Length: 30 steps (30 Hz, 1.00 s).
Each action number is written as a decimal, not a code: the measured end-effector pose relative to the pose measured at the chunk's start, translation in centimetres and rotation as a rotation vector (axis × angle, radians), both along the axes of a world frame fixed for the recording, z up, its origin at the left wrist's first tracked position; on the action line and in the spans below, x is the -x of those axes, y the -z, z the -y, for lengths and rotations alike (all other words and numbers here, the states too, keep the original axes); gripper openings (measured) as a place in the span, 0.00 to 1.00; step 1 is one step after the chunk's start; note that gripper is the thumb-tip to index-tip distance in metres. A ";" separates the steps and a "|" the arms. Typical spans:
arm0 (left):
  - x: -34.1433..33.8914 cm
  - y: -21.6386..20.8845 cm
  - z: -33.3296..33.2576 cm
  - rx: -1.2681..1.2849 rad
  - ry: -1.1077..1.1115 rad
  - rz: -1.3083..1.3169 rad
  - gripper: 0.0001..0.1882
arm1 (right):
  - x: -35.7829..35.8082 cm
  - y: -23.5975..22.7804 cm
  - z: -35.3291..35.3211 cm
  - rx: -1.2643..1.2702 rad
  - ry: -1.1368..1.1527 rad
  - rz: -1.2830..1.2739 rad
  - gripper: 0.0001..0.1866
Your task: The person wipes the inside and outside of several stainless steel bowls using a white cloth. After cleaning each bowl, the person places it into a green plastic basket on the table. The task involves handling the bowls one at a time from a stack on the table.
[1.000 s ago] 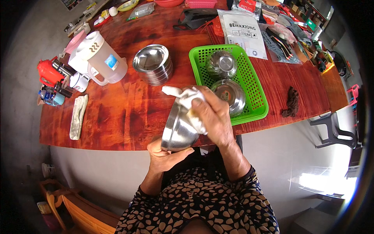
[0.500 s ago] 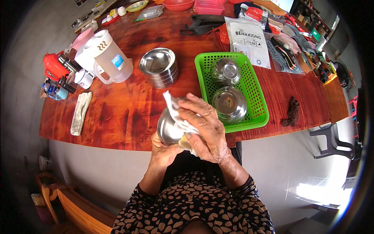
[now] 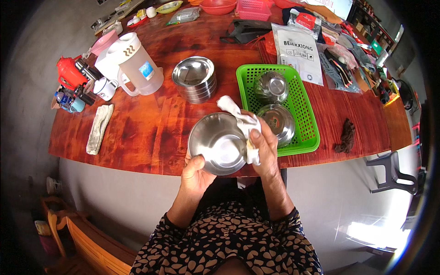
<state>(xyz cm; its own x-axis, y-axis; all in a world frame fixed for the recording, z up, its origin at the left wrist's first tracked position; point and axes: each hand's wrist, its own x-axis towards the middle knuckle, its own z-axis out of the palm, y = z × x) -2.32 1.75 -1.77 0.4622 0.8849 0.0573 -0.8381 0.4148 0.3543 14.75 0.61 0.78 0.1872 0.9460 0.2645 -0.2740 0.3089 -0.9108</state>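
A shiny steel bowl (image 3: 215,140) is held over the table's front edge, its hollow side facing up toward me. My left hand (image 3: 196,176) grips its lower left rim, thumb on the inside and fingers hidden beneath. On the opposite side, my right hand (image 3: 266,144) is closed round a crumpled white cloth (image 3: 245,120), pressed to the bowl's right rim. Behind the bowl stands a stack of steel bowls (image 3: 194,80). To the right is a green plastic basket (image 3: 312,130) with two upturned steel bowls (image 3: 277,123) inside, the nearer one partly hidden by my right hand.
A plastic jug (image 3: 140,68), a white enamel mug (image 3: 105,89) and a red thermos (image 3: 68,72) stand at the left. A folded whitish cloth (image 3: 99,129) lies before them. Right of the basket is a dark brown rag (image 3: 346,136); packages (image 3: 298,55) lie behind it.
The bowl has turned from its outer side to show its inside. My right hand with the cloth has shifted right, from across the bowl to its right rim.
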 end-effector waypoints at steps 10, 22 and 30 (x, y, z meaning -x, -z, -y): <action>-0.4 0.2 -0.4 0.044 -0.061 -0.065 0.28 | 1.9 -0.8 1.6 -0.335 0.289 0.990 0.21; -0.9 -0.8 -0.3 0.067 -0.147 -0.137 0.25 | 2.4 0.0 2.7 -0.407 0.224 0.927 0.26; -0.3 0.3 0.2 0.036 -0.110 -0.205 0.22 | 3.0 -1.1 1.9 -0.484 0.214 1.072 0.22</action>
<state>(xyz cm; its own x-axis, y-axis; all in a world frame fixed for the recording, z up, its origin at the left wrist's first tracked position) -2.00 1.59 -2.03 0.3619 0.9303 -0.0602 -0.7910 0.3405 0.5084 11.75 -1.34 1.89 -0.2046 0.6814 0.7028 0.6534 0.6297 -0.4203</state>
